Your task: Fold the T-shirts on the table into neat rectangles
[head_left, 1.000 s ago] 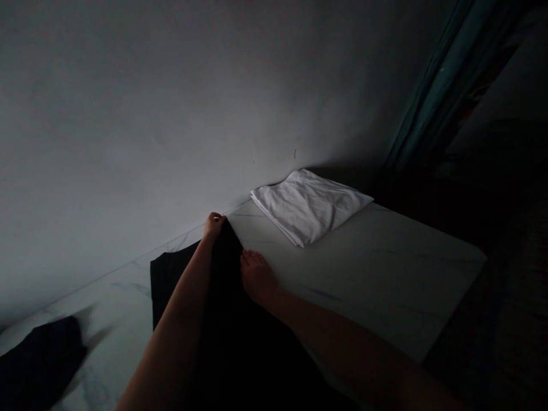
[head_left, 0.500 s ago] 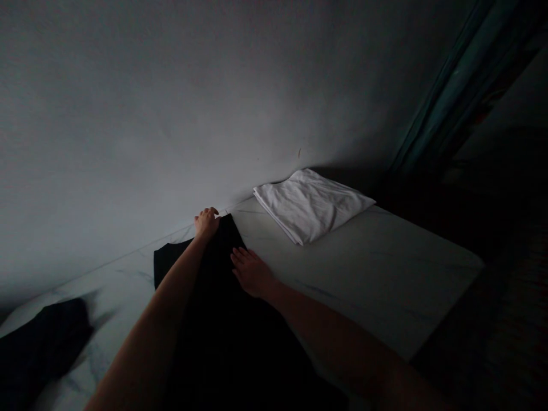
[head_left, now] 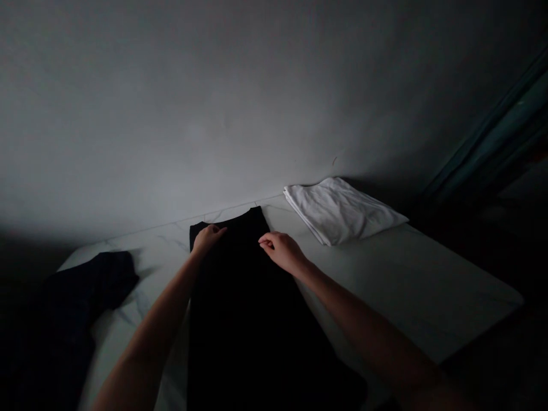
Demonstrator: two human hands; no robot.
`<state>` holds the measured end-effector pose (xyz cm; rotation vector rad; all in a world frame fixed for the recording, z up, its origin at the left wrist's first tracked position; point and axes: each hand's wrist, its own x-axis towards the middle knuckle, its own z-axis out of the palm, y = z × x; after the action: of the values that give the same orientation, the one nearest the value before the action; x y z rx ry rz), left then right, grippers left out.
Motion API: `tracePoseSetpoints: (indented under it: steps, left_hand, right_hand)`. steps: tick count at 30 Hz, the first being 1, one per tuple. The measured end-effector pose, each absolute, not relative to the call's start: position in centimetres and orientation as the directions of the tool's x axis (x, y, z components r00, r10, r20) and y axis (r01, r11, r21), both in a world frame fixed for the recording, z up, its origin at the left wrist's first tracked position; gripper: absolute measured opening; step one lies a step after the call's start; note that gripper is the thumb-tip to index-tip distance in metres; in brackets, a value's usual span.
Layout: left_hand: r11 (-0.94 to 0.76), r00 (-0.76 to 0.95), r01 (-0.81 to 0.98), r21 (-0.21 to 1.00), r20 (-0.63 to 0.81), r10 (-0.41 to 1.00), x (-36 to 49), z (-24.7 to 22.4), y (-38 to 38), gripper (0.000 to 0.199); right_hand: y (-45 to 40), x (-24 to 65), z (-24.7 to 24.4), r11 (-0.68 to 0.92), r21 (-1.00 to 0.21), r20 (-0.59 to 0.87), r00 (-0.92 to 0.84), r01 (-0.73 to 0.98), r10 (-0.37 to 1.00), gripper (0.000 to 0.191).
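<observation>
A dim room, a grey wall [head_left: 214, 114], and a marble-veined table [head_left: 406, 285] pushed up against it. There in the middle lay the black garment [head_left: 252, 325], spread flat, its top edge just short of the wall and its lower end running out of view toward the person. The left hand [head_left: 206, 238] was up at the garment's top left, fingers curled onto the cloth. The right hand [head_left: 282, 251] was across at the top right edge, fingers bunched together with their tips on the fabric. Were those grips clamped on the cloth? Too dark to tell! The two hands were well apart. Off to the right sat a folded white cloth [head_left: 338, 211], against the wall. To the left, a crumpled dark cloth [head_left: 92, 279] lay by the table's edge, and a teal curtain [head_left: 492, 137] hung far right.
</observation>
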<state>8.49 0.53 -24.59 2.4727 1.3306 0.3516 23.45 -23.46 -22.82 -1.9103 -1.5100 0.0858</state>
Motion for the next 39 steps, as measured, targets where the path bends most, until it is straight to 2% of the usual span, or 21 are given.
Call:
tracePoseSetpoints:
  steps: [3, 7, 9, 14, 20, 23, 28, 31, 33, 36, 39]
  left_hand:
    - [-0.505, 0.538, 0.729, 0.462, 0.069, 0.840, 9.3, -25.2, 0.2, 0.041]
    - [-0.523, 0.551, 0.697, 0.491, 0.100, 0.828, 9.7, -25.6, -0.5, 0.030]
    - [-0.531, 0.566, 0.661, 0.531, 0.111, 0.817, 9.7, -25.7, -0.7, 0.023]
    - [-0.454, 0.540, 0.570, 0.685, 0.105, 0.835, 10.0, -25.5, -0.7, 0.015]
    - [-0.407, 0.491, 0.539, 0.737, 0.118, 0.863, 10.1, -25.7, -0.5, 0.014]
    - [-0.430, 0.486, 0.564, 0.705, 0.137, 0.863, 9.9, -25.7, -0.4, 0.018]
    - [-0.503, 0.522, 0.633, 0.589, 0.156, 0.839, 9.5, -25.8, -0.8, 0.020]
    - [-0.525, 0.537, 0.661, 0.536, 0.151, 0.830, 9.5, -25.6, -1.3, 0.020]
    - [-0.555, 0.542, 0.679, 0.481, 0.182, 0.821, 9.6, -25.3, -1.7, 0.020]
    - [-0.650, 0.569, 0.665, 0.367, 0.316, 0.760, 9.9, -24.7, -2.1, 0.021]
    - [-0.801, 0.701, 0.506, 0.319, 0.390, 0.597, 10.6, -24.8, -2.4, 0.025]
  right_hand:
    - [-21.9, 21.0, -22.1, -0.092, -0.460, 0.258, 0.232, 0.883, 0.938, 0.010]
    - [-19.5, 18.9, -23.4, -0.174, -0.299, 0.251, 0.253, 0.938, 0.934, 0.033]
    - [-18.7, 18.6, -24.6, -0.219, -0.266, 0.270, 0.291, 0.939, 0.918, 0.036]
    - [-18.2, 19.1, -27.3, -0.160, -0.296, 0.379, 0.270, 0.942, 0.885, 0.017]
    - [-18.5, 19.6, -27.6, -0.074, -0.353, 0.498, 0.254, 0.933, 0.829, 0.015]
    - [-18.6, 19.6, -27.3, -0.028, -0.341, 0.505, 0.208, 0.940, 0.838, 0.014]
    - [-18.7, 19.4, -27.1, -0.046, -0.284, 0.370, 0.154, 0.958, 0.916, 0.009]
    - [-18.8, 19.5, -27.1, -0.043, -0.293, 0.369, 0.154, 0.955, 0.917, 0.004]
    - [-18.7, 19.7, -27.2, -0.027, -0.334, 0.391, 0.164, 0.942, 0.906, 0.009]
    - [-18.5, 20.1, -27.5, -0.022, -0.421, 0.459, 0.234, 0.907, 0.857, 0.020]
    - [-18.2, 20.2, -28.2, -0.091, -0.436, 0.475, 0.315, 0.895, 0.822, 0.030]
